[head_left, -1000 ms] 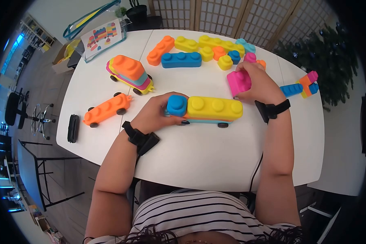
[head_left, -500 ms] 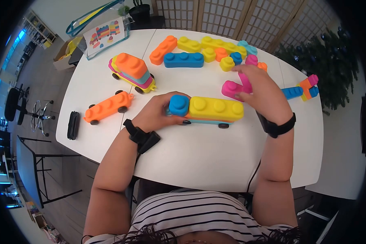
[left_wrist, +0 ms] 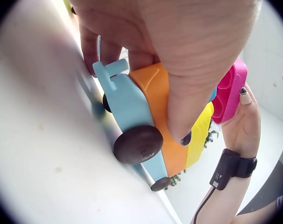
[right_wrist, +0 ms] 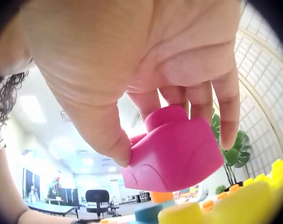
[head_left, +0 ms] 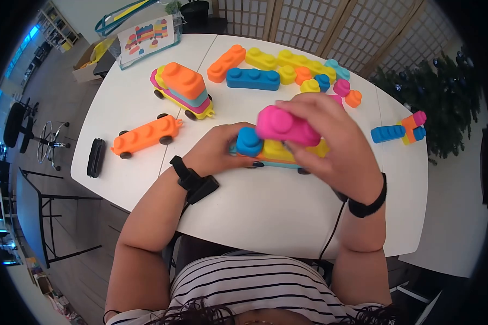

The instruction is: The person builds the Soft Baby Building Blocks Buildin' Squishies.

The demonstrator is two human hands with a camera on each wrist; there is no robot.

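Observation:
My left hand grips the rear end of a toy car, thumb along its near side. The car has a light blue wheeled base, an orange layer above it, then a blue block and a long yellow block on top. Above the yellow block, my right hand pinches a pink block between thumb and fingers, its studs facing up. The pink block's hollow underside shows in the left wrist view. Part of the yellow block lies hidden behind the pink one and my right hand.
Left of the car stand an orange wheeled base, a stacked car and a black case. Several loose blocks, one long and blue, lie at the back. Joined blocks sit far right; a picture card stands back left.
My right hand has brought the pink block leftward and nearer me, from beside the car to above its yellow block, turning it studs up. My left hand has kept its grip on the car.

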